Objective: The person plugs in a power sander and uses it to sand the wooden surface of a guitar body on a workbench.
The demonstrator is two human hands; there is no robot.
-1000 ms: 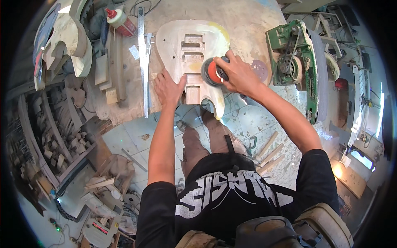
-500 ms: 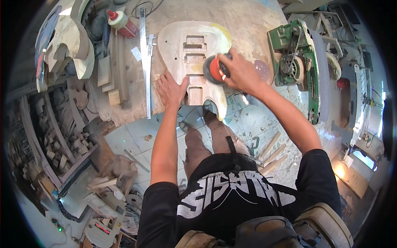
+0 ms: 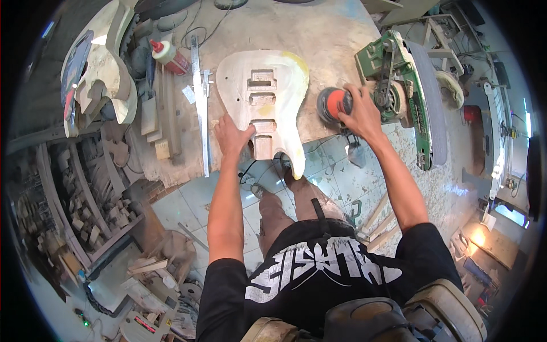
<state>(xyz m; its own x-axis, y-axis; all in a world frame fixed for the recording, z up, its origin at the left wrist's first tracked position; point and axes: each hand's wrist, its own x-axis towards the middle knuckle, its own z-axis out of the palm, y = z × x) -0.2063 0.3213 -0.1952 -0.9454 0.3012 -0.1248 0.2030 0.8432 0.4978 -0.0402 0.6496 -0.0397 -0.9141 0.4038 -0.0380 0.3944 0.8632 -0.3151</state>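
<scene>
A pale wooden electric guitar body [image 3: 279, 100], with several routed pockets and yellowish patches, lies on the workbench [image 3: 325, 34] near its front edge. My left hand [image 3: 232, 134] grips its lower left edge, thumb on the top. My right hand [image 3: 363, 114] is closed on an orange and black orbital sander [image 3: 333, 105], now right of the guitar body, beside the green belt sander. A dark dust bag or attachment [image 3: 356, 153] hangs below it past the bench edge.
A red-capped glue bottle [image 3: 171, 57], metal rulers [image 3: 200, 125] and wood strips [image 3: 151, 114] lie at the left, near a shaped wooden piece [image 3: 102, 62]. A green belt sander [image 3: 419, 131] stands at the right. Wood offcuts [image 3: 102, 216] fill a rack at lower left; loose sticks lie on the floor.
The orbital sander in my right hand has left the guitar body and moved to the right. My left hand stays on the body. The whole view has shifted, the bench appearing lower.
</scene>
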